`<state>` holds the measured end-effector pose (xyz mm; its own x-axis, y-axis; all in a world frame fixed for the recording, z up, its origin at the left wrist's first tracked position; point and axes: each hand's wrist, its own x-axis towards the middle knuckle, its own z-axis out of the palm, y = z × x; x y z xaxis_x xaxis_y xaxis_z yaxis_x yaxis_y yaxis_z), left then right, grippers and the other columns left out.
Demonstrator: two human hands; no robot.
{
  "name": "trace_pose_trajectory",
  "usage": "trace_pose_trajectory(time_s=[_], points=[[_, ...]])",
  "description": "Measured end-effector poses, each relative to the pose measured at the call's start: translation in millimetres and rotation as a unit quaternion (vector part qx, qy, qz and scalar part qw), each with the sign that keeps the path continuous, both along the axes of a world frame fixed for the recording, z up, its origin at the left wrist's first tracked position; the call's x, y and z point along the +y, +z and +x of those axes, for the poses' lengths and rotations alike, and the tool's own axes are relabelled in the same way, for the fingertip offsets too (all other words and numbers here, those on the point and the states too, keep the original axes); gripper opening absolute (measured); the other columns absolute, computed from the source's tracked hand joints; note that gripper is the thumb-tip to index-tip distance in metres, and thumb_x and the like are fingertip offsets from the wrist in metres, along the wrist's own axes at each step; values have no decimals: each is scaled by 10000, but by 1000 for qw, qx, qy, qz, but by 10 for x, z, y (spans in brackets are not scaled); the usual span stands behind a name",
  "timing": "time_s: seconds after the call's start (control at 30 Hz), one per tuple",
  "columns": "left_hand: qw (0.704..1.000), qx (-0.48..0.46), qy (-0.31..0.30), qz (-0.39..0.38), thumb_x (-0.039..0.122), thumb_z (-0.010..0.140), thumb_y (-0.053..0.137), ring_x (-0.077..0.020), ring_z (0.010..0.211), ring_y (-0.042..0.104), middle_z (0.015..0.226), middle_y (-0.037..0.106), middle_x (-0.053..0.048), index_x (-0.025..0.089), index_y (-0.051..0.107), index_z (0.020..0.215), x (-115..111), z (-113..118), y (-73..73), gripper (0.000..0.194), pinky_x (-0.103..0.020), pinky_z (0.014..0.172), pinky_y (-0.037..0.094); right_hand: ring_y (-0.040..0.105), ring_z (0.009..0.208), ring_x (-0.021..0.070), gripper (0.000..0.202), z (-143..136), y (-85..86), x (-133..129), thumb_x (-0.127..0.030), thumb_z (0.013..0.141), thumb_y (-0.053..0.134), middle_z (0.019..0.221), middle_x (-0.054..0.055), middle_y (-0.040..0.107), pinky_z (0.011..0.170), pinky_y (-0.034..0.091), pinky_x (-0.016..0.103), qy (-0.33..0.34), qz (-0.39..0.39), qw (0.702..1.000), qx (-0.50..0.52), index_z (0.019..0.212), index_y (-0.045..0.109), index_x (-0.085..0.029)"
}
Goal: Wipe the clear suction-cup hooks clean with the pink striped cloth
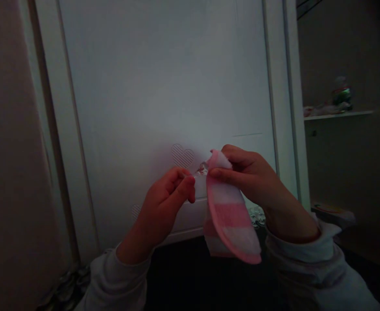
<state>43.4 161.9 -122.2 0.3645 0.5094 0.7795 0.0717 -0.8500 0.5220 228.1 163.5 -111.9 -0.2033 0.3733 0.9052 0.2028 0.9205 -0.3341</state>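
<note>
My right hand (250, 172) grips the upper end of a pink-and-white striped soft cloth piece (233, 216), thumb in front and fingers behind. The cloth has pink edging and hangs down to a rounded lower end. Behind it shows another pink-and-white part (217, 244); whether the two are joined I cannot tell. Close to its left, my left hand (168, 201) is closed in a pinch on a thin strip of clear, shiny plastic (202, 168). That strip runs from my left fingertips to the cloth's upper edge, and its far end is hidden there.
A large white panel (164, 86) with striped heart shapes (182, 156) stands right in front. To the right, a shelf (342, 115) carries a bottle (342, 95) and small items. A dark surface (180, 276) lies below my hands. The light is dim.
</note>
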Motion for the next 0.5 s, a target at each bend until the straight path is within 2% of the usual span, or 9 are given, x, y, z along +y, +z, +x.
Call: trace_pose_trajectory(time_s=[0.1, 0.23, 0.37, 0.5], points=[[1000, -7, -18, -6, 463, 891, 460, -111, 581, 468, 624, 539, 36, 191, 502, 792, -1, -3, -4, 293, -242, 561, 375, 424, 603, 110, 156, -13, 10, -15, -267, 786, 631, 661, -23, 420, 521, 317, 245, -7, 22, 1000, -5, 662, 642, -173], [998, -5, -54, -26, 485, 880, 480, -117, 594, 475, 629, 559, 44, 210, 495, 833, -55, -85, 34, 279, -240, 564, 375, 464, 641, 121, 91, -23, 18, -54, -240, 790, 623, 697, -12, 473, 532, 339, 242, 24, 18, 999, -21, 810, 703, -204], [997, 22, -72, -33, 454, 872, 519, -114, 620, 487, 652, 571, 44, 214, 518, 862, -141, -145, 55, 240, -228, 573, 372, 498, 644, 127, 78, 9, 15, -66, -238, 757, 651, 722, -2, 516, 504, 351, 227, 66, -26, 997, -21, 803, 708, -210], [993, 50, -101, -36, 459, 877, 510, -109, 620, 486, 667, 570, 43, 212, 517, 842, -173, -140, 33, 250, -232, 603, 385, 506, 605, 111, 50, 43, 11, -47, -202, 724, 671, 725, -11, 546, 483, 353, 215, 134, -76, 988, -20, 762, 702, -203]])
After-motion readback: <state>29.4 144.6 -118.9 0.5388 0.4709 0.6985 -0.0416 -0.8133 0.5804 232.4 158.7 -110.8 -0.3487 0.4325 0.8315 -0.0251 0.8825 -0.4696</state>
